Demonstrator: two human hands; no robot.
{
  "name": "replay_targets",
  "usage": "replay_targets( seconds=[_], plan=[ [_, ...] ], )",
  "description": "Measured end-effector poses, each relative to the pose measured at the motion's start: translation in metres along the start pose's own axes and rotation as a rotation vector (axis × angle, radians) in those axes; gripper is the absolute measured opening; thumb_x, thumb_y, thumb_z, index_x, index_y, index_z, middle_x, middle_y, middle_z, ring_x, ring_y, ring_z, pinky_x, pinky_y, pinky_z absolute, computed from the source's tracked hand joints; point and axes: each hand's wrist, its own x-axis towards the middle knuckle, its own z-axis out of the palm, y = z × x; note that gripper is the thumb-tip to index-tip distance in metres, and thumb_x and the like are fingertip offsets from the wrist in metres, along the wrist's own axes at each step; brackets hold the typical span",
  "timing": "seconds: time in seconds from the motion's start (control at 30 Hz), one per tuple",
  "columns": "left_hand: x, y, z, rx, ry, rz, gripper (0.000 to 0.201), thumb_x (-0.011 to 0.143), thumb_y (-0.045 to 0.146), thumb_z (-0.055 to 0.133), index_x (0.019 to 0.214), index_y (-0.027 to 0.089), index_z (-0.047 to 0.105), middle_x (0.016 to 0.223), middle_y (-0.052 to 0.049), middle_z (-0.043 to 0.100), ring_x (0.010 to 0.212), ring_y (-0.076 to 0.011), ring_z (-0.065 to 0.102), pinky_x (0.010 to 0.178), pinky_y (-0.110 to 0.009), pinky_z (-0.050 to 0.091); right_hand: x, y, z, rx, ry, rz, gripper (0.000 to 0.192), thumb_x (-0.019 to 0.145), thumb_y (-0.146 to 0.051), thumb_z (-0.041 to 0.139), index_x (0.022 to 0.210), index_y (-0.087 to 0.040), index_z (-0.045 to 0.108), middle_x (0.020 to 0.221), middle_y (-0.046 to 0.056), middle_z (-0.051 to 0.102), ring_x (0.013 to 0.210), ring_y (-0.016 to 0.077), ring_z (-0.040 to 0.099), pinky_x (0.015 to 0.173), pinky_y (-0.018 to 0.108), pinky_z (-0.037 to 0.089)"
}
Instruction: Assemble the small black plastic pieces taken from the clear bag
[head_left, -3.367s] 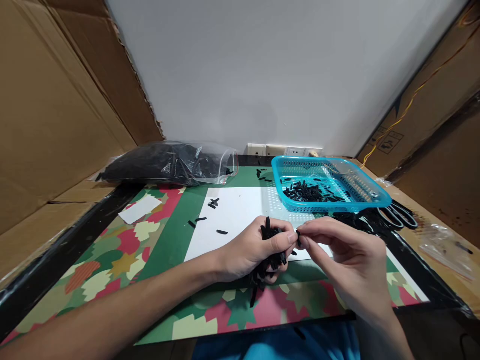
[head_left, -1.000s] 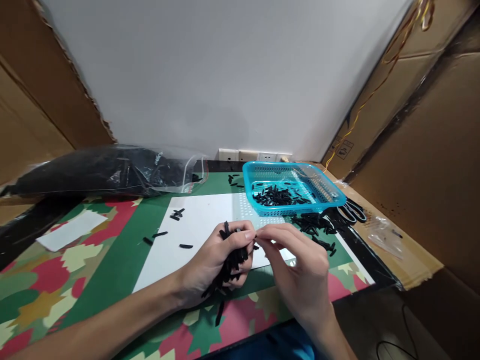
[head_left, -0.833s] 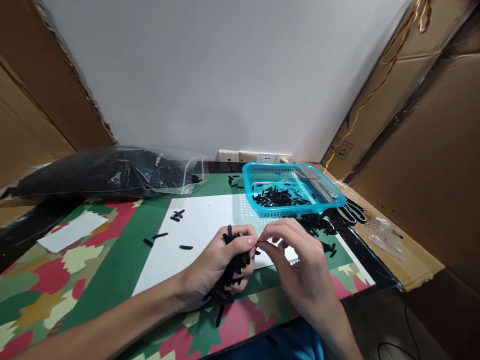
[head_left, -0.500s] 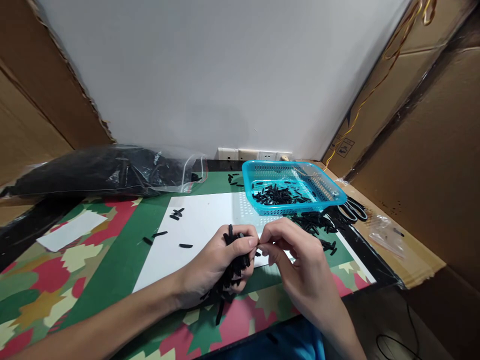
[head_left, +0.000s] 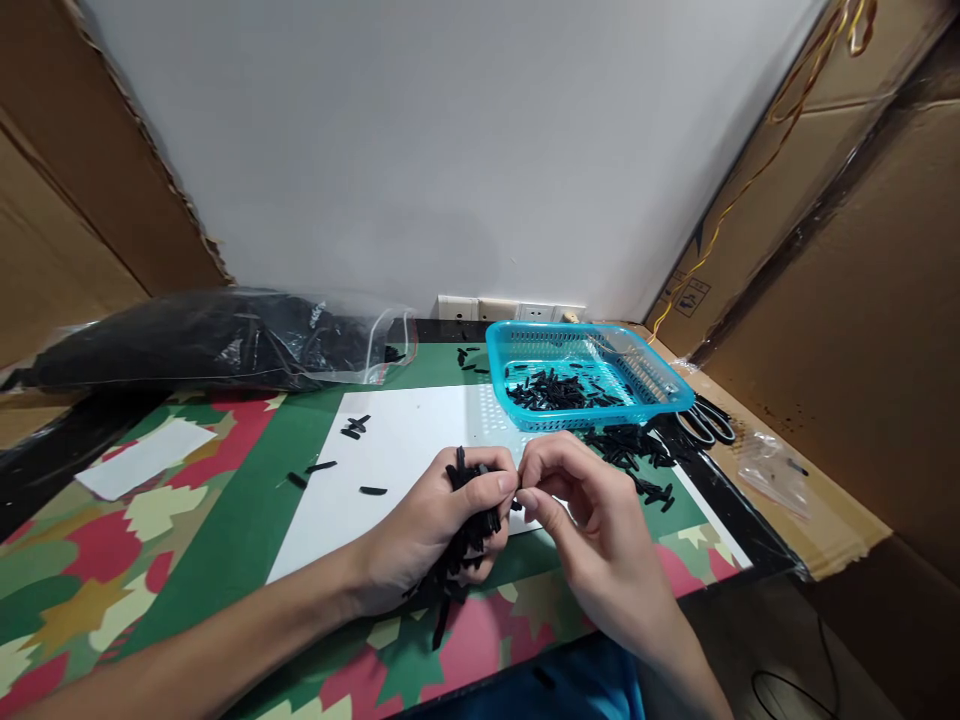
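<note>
While the left hand (head_left: 420, 535) stays clenched around a bundle of black pieces (head_left: 463, 545) just above the worktop (head_left: 225, 480), the right hand (head_left: 592, 525) has drawn its fingertips (head_left: 529, 497) in against the left thumb, closer than half a second ago. Its grip is pinched at the bundle's top end; whether it holds a single piece is too small to tell. Nothing else has moved: the blue basket (head_left: 660, 385) holds black pieces, with a loose pile (head_left: 626, 445) just in front of it and scissors (head_left: 705, 420) beside it.
</note>
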Motion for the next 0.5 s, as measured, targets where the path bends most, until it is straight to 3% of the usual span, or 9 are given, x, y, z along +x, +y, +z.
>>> replay_targets(
  seconds=[0.27, 0.5],
  plan=[
    [-0.0018, 0.0054, 0.0055, -0.063, -0.004, 0.022, 0.035, 0.094, 0.042, 0.072, 0.075, 0.020, 0.053, 0.049, 0.009, 0.039, 0.041, -0.0044, 0.028, 0.039, -0.013, 0.033, 0.0001, 0.0065, 0.0049, 0.084, 0.112, -0.082, 0.009, 0.099, -0.013, 0.067, 0.093, -0.020, 0.070, 0.097, 0.006, 0.067, 0.093, 0.0194, 0.068, 0.080, 0.030, 0.060],
    [-0.0037, 0.0096, 0.0082, -0.109, -0.010, 0.018, 0.034, 0.093, 0.039, 0.073, 0.074, 0.019, 0.054, 0.051, 0.009, 0.038, 0.043, -0.0034, 0.026, 0.039, -0.012, 0.031, -0.0026, 0.0080, 0.0067, 0.119, 0.210, -0.132, 0.023, 0.092, -0.005, 0.076, 0.105, -0.024, 0.075, 0.101, 0.003, 0.073, 0.092, 0.0160, 0.073, 0.080, 0.025, 0.065]
  ],
)
